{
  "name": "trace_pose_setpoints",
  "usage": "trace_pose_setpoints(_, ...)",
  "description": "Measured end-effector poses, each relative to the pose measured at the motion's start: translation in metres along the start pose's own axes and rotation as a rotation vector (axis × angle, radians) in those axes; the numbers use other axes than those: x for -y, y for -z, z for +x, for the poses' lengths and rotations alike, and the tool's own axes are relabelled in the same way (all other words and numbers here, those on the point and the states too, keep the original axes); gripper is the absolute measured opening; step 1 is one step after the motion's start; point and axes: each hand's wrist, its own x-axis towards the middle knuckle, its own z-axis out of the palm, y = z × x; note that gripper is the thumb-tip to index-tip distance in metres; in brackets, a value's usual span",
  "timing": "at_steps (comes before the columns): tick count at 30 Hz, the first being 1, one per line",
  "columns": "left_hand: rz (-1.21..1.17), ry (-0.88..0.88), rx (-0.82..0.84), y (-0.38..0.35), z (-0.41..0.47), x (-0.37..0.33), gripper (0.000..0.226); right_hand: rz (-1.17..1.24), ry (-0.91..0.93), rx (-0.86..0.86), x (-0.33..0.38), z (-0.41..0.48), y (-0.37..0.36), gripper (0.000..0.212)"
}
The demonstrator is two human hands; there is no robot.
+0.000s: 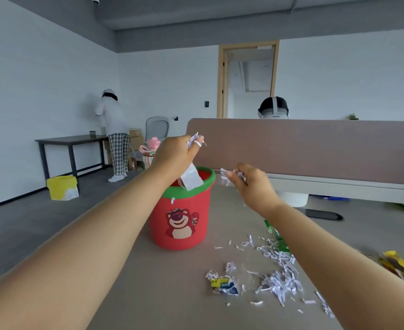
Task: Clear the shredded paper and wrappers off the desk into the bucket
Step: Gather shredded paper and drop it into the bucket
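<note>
The task is judged partly done: a red bucket (179, 225) stands on the desk (172, 294) and litter is being brought to it, but much is left. A loose spread of shreds (279, 282) lies on the desk to the right of the bucket and nearer the camera. A crumpled wrapper (224, 285) in blue and yellow lies at its near left edge, a green wrapper (278, 236) is partly hidden behind the right forearm, and yellow wrappers (400, 265) are seen at the right edge of the view. What is already inside the bucket cannot be seen. The left hand (176, 153) is held above the bucket's mouth, its fingers (196, 148) curled round a tuft of shreds. A white scrap (191, 179) hangs beneath it with its lower end inside the green rim; whether the scrap is pinched or falling cannot be told. The right hand (250, 184) is raised just right of the rim, not yet over the opening, its fingers (237, 173) closed on a second small bunch of shreds. The remaining pile is well apart from both hands, low on the desk beside the right forearm.
</note>
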Motion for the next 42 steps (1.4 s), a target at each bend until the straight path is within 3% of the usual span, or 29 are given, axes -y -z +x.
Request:
trace_pose_setpoints(4, 0.185, 0.145, 0.275, -0.013, 0.009, 0.029, 0.05, 0.059, 0.014, -0.015, 0.012, 0.02, -0.013, 0.025)
trace_pose_setpoints(8, 0.226, 0.217, 0.569, -0.02, 0.01, 0.047, 0.06, 0.046, 0.049, -0.041, 0.013, 0.035, -0.026, 0.031)
trace_pose_setpoints(11, 0.267, 0.241, 0.675, -0.019, 0.014, 0.056, 0.073, 0.042, 0.054, -0.04, 0.01, 0.039, -0.035, 0.03)
trace_pose_setpoints(18, 0.411, 0.192, 0.62, -0.01, 0.015, 0.059, 0.07, 0.038, 0.056, -0.045, 0.006, 0.047, -0.045, 0.035)
trace_pose_setpoints(23, 0.138, 0.188, 0.697, -0.004, 0.01, 0.059, 0.024, 0.053, 0.09, -0.079, 0.012, 0.051, -0.048, 0.028)
trace_pose_setpoints(26, 0.066, 0.14, 0.721, -0.002, 0.006, 0.063, 0.027, 0.107, 0.108, -0.082, 0.021, 0.058, -0.049, 0.026)
trace_pose_setpoints(31, -0.038, 0.207, 0.573, -0.002, 0.003, 0.075, 0.032, 0.159, 0.132, -0.085, 0.035, 0.085, -0.067, 0.02)
trace_pose_setpoints(35, -0.079, 0.203, 0.465, 0.007, -0.002, 0.086, 0.003, 0.19, 0.129, -0.097, 0.039, 0.1, -0.077, 0.021)
trace_pose_setpoints(38, -0.076, 0.206, 0.449, 0.013, -0.012, 0.091, 0.017, 0.175, 0.113, -0.049, 0.041, 0.103, -0.087, 0.028)
trace_pose_setpoints(42, 0.162, 0.092, 0.402, 0.02, -0.027, 0.092, 0.046, -0.18, 0.016, 0.321, 0.031, 0.099, -0.094, 0.032)
